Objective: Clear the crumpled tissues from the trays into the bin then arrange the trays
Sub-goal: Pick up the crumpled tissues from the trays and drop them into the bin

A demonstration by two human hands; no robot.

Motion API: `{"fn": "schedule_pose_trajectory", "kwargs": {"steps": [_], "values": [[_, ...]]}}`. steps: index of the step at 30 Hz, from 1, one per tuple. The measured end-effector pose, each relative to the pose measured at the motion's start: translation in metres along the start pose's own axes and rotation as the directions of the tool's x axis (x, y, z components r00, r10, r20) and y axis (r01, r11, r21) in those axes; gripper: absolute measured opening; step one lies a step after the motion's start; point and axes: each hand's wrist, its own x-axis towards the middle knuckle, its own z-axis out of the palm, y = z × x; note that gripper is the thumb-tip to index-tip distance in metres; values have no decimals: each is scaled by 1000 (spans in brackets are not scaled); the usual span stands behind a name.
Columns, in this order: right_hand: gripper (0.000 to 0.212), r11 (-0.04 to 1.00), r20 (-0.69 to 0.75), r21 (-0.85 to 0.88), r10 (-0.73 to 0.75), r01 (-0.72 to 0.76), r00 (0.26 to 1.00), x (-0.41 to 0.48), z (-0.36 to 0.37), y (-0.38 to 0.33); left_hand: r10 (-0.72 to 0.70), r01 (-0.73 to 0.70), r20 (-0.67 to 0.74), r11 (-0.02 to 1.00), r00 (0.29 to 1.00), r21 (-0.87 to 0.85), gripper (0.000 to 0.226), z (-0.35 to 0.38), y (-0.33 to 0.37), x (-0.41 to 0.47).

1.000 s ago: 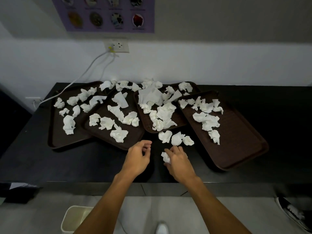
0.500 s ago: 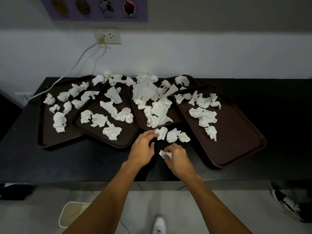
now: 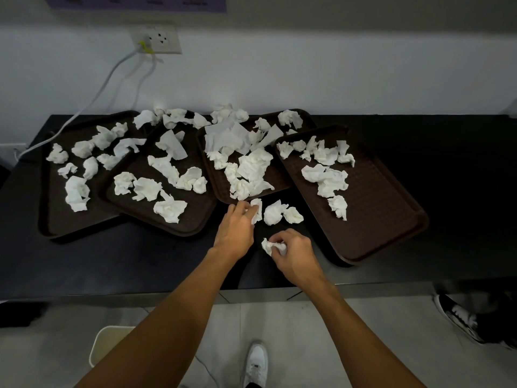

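Note:
Several dark brown trays lie overlapping on a black table (image 3: 112,264): a far left tray (image 3: 53,219), a second tray (image 3: 195,222), a middle tray (image 3: 212,175) and a right tray (image 3: 386,214). All carry several crumpled white tissues. My left hand (image 3: 235,231) pinches a loose tissue (image 3: 257,210) on the table by the middle tray's front edge. Two more loose tissues (image 3: 275,212) lie just right of it. My right hand (image 3: 293,250) is closed around a crumpled tissue (image 3: 268,245) above the table. A pale bin (image 3: 109,343) stands on the floor at the lower left.
A wall socket (image 3: 159,37) with white cables (image 3: 95,93) hangs above the table's back left. My white shoe (image 3: 256,365) is on the tiled floor. Another person's black-and-white shoe (image 3: 458,317) is at the right, by the table's front edge.
My left hand has reached forward and right to the loose tissue near the middle tray and closed its fingers on it. My right hand has kept its tissue and drawn slightly back.

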Motion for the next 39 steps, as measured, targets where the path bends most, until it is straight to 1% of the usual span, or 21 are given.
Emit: {"fn": "schedule_pose_trajectory", "kwargs": {"steps": [8,12,14,19,23,28,34,39], "values": [[9,999,-35,37,13,-12,999,2,-4,-9,-146,145,17,989,989,31,38,-8,-10,-17],[9,998,-29,55,19,-17,999,0,-3,-16,-193,192,-32,981,981,-28,31,-14,-21,-37],[9,998,-22,65,15,-13,1000,-1,-1,-20,-221,217,-59,974,974,-70,29,-17,-25,-50],[12,994,-1,105,16,-16,1000,-1,8,-37,-269,263,-62,961,961,-92,33,-26,-39,-81],[13,990,5,139,-6,5,1000,-2,20,-59,-336,296,-151,925,930,-239,33,-42,-48,-112],[13,984,27,179,-22,17,999,-8,42,-93,-383,266,-207,860,900,-436,29,-75,-65,-148],[11,972,64,228,-70,54,995,-30,81,-151,-461,276,-294,820,838,-501,26,-115,-95,-202],[11,963,102,254,-116,87,988,-58,129,-202,-538,324,-297,775,789,-543,25,-140,-135,-262]]}}
